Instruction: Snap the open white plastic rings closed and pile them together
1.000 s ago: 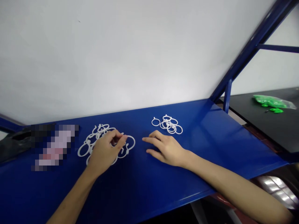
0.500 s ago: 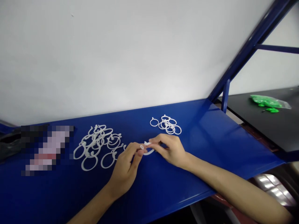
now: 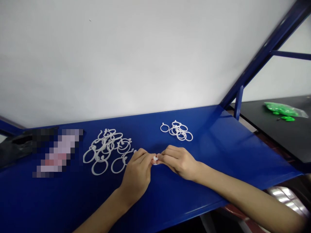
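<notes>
Blue worktop [image 3: 170, 197], left to right. At the left end lie a black bag [image 3: 12, 147] and, just beside it, a packet [image 3: 60, 145] blurred into coloured squares. Next, a heap of loose rings [image 3: 99, 174] spreads between the back and front edges: thin, white, overlapping, several with knobbed or hooked ends standing free.

Over the middle of the worktop, right of this heap, is the held ring [image 3: 155, 159], white; only a small lump and a short arc below it show between the fingertips. The left hand [image 3: 136, 173] is closed, thumb and forefinger pinching the ring from the left. The right hand [image 3: 181, 161] meets it from the right in a like pinch, the other fingers curled. The fingers cover most of the ring, so which way it points and how its long axis lies cannot be told.

Beyond the right hand, toward the back edge, lies a cluster of rounded rings [image 3: 181, 139]; one ring [image 3: 164, 132] sits just left of it, its knob toward the back edge. Past the worktop's right edge, a black table [image 3: 257, 119] carries a clear bag of green pieces [image 3: 282, 109].
</notes>
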